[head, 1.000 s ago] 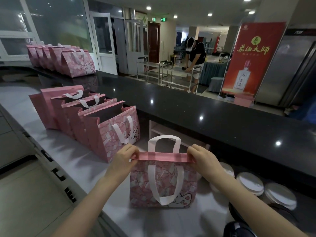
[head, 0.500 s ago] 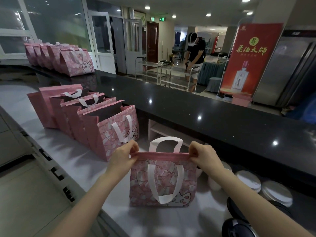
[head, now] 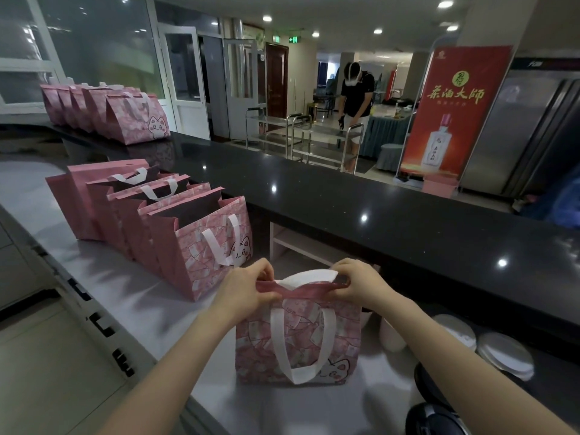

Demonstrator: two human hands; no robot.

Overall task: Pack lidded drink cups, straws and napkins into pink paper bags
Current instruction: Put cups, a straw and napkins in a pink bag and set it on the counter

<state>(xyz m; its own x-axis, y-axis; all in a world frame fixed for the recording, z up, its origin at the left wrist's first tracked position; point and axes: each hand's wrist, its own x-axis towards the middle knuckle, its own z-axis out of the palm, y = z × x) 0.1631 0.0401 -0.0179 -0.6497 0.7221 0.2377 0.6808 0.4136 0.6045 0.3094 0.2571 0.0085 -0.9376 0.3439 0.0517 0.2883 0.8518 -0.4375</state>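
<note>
— What's over at the far left?

— A far row of bags (head: 103, 111), pink with a cat print, packed close on the dark upper tabletop (head: 376, 215). Lower down, on the pale tabletop (head: 94, 277), an open row of bags (head: 201, 246) stands with mouths gaping and white handles hanging.

— And in the middle?

— The left grip (head: 248, 290) pinches the left end of the folded top edge of the near pink bag (head: 298, 337), thumb and fingers curled onto the paper. That bag stands upright on the pale tabletop, just right of the open row. One white handle loops down its front; the other pokes up behind the edge.

— The other side?

— The right grip (head: 357, 284) pinches the right end of the same edge. Far behind it, a person in a dark shirt (head: 357, 95) bends forward by a metal trolley. A white cup (head: 392, 339) stands just beside the bag's right corner, and lidded cups (head: 502, 353) sit further right, under the dark ledge. Beyond the dark tabletop stands a red banner (head: 452, 120).
</note>
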